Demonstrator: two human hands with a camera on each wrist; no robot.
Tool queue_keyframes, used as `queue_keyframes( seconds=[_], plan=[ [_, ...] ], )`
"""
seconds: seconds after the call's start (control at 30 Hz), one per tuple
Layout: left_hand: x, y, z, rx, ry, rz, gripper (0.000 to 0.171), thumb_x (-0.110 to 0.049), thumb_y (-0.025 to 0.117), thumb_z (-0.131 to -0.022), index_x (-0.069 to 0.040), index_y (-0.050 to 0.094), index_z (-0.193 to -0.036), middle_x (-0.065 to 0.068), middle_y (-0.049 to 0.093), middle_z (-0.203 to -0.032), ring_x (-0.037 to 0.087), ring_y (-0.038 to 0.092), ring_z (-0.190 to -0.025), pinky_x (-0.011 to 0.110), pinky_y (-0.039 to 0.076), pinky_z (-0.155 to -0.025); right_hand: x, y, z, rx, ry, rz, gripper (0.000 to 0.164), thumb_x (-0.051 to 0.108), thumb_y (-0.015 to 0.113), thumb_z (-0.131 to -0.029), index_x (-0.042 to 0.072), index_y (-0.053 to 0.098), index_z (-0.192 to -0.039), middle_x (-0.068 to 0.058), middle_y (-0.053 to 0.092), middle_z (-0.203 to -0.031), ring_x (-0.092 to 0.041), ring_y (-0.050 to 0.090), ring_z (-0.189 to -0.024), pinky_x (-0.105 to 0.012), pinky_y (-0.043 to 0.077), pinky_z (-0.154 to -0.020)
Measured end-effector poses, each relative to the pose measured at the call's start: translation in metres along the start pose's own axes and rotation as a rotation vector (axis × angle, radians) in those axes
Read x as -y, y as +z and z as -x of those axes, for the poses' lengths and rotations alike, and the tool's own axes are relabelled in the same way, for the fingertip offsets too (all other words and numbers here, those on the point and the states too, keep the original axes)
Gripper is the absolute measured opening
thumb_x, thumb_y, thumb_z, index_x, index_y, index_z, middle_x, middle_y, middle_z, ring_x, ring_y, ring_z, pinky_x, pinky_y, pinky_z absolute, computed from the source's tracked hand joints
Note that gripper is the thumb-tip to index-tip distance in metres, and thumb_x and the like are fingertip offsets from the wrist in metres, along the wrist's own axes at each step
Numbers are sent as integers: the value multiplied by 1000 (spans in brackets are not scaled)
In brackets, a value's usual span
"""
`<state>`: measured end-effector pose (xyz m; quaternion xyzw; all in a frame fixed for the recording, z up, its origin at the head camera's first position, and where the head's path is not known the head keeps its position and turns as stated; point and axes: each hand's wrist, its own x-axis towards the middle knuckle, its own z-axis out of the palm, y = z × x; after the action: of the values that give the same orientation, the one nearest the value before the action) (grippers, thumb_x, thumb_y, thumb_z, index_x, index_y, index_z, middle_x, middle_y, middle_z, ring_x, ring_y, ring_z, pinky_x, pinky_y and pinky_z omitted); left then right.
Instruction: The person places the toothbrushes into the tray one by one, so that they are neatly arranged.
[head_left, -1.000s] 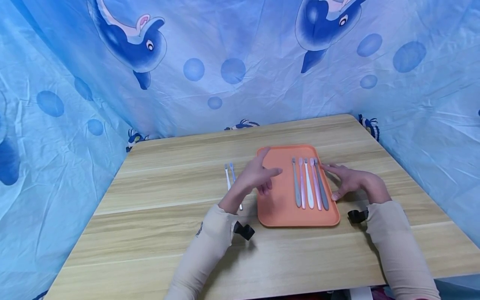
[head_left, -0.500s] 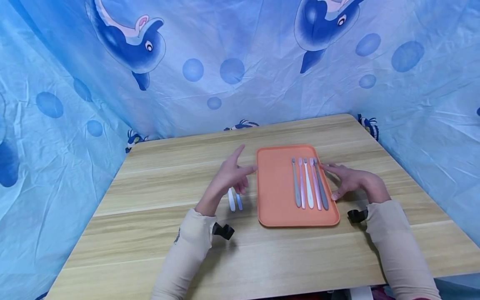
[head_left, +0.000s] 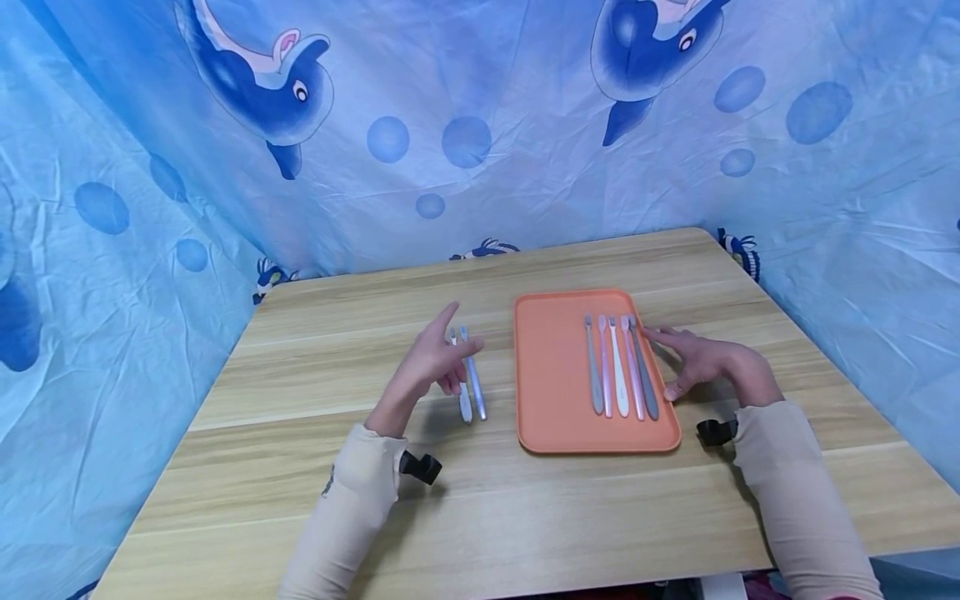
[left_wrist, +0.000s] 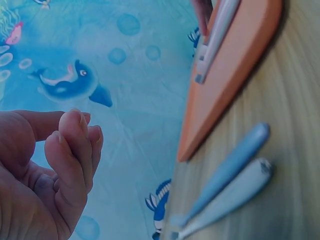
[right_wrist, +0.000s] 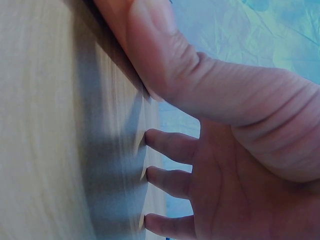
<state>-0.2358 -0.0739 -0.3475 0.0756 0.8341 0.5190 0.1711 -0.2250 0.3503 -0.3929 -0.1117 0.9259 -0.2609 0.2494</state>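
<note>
My left hand (head_left: 427,360) hovers over the table beside two toothbrushes, its index finger extended and nothing held. Partly behind its fingers lie a white toothbrush (head_left: 466,407) and a blue toothbrush (head_left: 477,390), side by side; their handles show in the left wrist view. To the right, an orange tray (head_left: 551,367) carries several toothbrushes in a row: a grey toothbrush (head_left: 595,375), pink ones, a white toothbrush (head_left: 619,383) and a dark grey toothbrush (head_left: 645,379). At the tray's right edge rests my right hand (head_left: 697,365), thumb and index finger spread along the rim.
The wooden table (head_left: 300,400) extends around the tray on all sides. A blue curtain (head_left: 525,192) with dolphins hangs behind the table and along its sides. Each wrist wears a black camera, such as the left one (head_left: 421,467).
My left hand has moved left, from above the tray to over the two toothbrushes on the table. The right hand stays at the tray's edge, and the toothbrushes lie as before.
</note>
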Motion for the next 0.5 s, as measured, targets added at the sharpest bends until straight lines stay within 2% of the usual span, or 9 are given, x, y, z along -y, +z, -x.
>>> queue_keyframes(
  seconds=[0.3,0.5],
  plan=[
    [16,-5,0,-7,-52,-36,89,-26,66,-96,-26,8,-163,7,61,-54,15,57,-40,35,58,-43,-1,0,0,0,0,-2,128,41,90,-66,12,9,-162,-34,-1,-162,-63,-3,-145,-82,11,-114],
    [29,-3,-1,-3,-89,-32,90,-22,67,-95,-21,7,-163,8,61,-54,15,56,-39,30,55,-40,0,0,0,3,14,8,128,42,90,-67,12,8,-162,-35,-1,-162,-63,-3,-145,-82,11,-114]
  ],
)
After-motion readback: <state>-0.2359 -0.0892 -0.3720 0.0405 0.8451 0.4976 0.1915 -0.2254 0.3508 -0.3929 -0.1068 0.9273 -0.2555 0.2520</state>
